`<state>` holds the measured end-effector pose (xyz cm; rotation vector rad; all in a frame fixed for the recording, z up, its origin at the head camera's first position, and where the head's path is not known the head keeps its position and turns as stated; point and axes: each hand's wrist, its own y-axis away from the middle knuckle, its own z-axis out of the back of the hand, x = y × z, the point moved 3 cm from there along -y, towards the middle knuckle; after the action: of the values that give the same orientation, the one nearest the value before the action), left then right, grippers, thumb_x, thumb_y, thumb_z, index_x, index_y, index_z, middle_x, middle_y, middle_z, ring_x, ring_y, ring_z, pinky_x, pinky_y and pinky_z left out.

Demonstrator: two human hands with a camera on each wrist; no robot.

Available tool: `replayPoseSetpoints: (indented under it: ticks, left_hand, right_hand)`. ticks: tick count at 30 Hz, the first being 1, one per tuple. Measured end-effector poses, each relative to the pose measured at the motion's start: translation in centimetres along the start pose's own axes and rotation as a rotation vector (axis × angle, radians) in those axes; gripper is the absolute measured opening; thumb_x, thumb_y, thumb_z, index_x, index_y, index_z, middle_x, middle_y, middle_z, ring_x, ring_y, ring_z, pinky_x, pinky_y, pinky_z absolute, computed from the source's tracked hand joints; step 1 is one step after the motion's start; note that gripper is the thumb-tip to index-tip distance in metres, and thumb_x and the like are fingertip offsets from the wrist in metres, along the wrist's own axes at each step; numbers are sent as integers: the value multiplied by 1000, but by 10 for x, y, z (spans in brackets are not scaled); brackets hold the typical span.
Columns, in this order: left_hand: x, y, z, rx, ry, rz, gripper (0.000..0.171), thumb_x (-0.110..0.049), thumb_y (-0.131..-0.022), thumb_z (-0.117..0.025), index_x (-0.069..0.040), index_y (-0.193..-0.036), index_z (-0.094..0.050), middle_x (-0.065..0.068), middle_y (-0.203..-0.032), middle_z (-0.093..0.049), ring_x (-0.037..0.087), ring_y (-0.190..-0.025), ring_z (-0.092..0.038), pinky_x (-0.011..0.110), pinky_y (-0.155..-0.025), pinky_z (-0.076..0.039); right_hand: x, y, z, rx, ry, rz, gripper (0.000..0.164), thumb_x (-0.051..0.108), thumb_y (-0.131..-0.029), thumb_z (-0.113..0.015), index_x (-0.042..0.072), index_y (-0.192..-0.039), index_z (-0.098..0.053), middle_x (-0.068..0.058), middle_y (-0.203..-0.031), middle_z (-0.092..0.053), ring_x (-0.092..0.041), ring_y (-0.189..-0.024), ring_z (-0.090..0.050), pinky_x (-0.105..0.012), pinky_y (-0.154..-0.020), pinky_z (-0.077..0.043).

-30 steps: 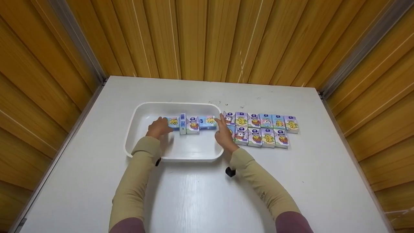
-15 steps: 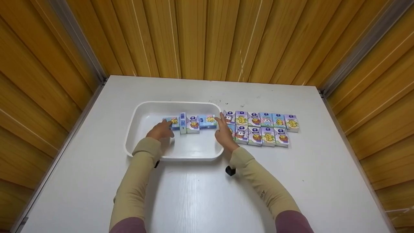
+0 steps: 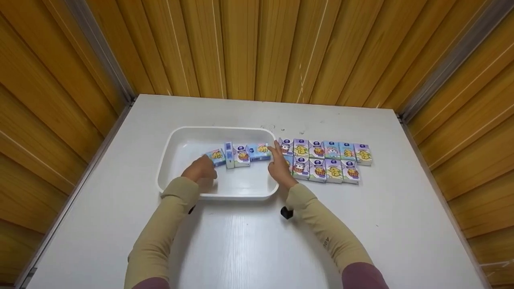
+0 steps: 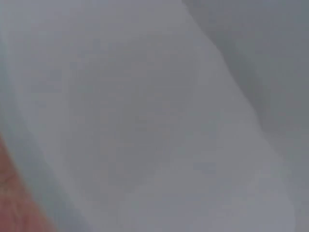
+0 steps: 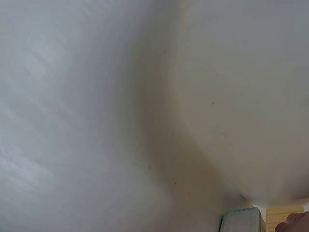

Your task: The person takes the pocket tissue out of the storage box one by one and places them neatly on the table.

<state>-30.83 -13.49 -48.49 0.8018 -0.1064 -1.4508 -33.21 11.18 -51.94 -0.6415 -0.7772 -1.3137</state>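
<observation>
A white tray (image 3: 237, 197) holds a row of small tissue packs with cartoon prints. My left hand (image 3: 200, 169) is inside it, gripping the left end of a blue tissue pack (image 3: 217, 156), which lies tilted. Its fingertips are hidden behind the hand. To the right follow a pack standing on its edge (image 3: 229, 155), a purple pack (image 3: 241, 155) and another blue pack (image 3: 260, 151). My right hand (image 3: 280, 167) rests at the tray's right rim with fairly straight fingers, close to that last pack. In the right wrist view a pack (image 5: 241, 220) and fingers (image 5: 293, 224) show at the bottom corner.
On the white table (image 3: 249, 245), right of the tray, several tissue packs (image 3: 318, 170) lie face up in two rows. Yellow wood-look panels (image 3: 265, 52) stand behind and at both sides. The left wrist view shows only blurred white surfaces and a bit of skin.
My left hand has drawn slightly toward me, and the blue pack at its fingers has turned out of line with the row. My right hand has stayed at the rim.
</observation>
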Motion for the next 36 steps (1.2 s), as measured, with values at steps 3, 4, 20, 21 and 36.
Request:
replayPoseSetpoints:
  ticks: [3,4,20,21,36]
  left_hand:
    - [-3,5,-2,15,-18,-4,37,-19,-78,-60,2,-108,-59,17,-113,-56,29,-102,-52,43,-95,-40]
    - [-4,7,-3,21,-19,-4,36,-20,-79,-61,1,-107,-59,16,-109,-57,28,-99,-52,42,-93,-41]
    - [1,7,1,-110,-78,-53,61,-29,-85,-51,-2,-136,-31,24,-139,-29,39,-124,-33,49,-101,-31]
    - [4,4,0,-100,-42,-48,66,-29,-85,-51,-2,-139,-24,25,-143,-20,40,-129,-25,50,-104,-26]
    - [7,9,-15,21,69,-64,70,-23,-80,-60,-5,-139,-27,16,-142,-30,34,-131,-26,46,-109,-20]
  right_hand:
    - [0,1,1,-1,-3,6,57,-12,-80,-37,5,-134,-35,-6,-150,-5,-26,-137,-9,-38,-109,-21]
    - [0,1,1,-5,-6,12,56,-12,-80,-37,4,-134,-35,-6,-150,-5,-26,-137,-9,-39,-109,-22]
    - [-1,1,-1,-6,9,23,57,-12,-79,-37,4,-134,-35,-6,-150,-4,-29,-136,-15,-38,-95,-42]
    - [-1,1,-1,-5,13,24,56,-12,-79,-37,4,-134,-35,-7,-150,-4,-29,-136,-15,-38,-94,-42]
    - [-1,1,0,0,-2,-7,55,-10,-81,-37,5,-134,-35,-4,-151,-3,-25,-138,-8,-37,-110,-16]
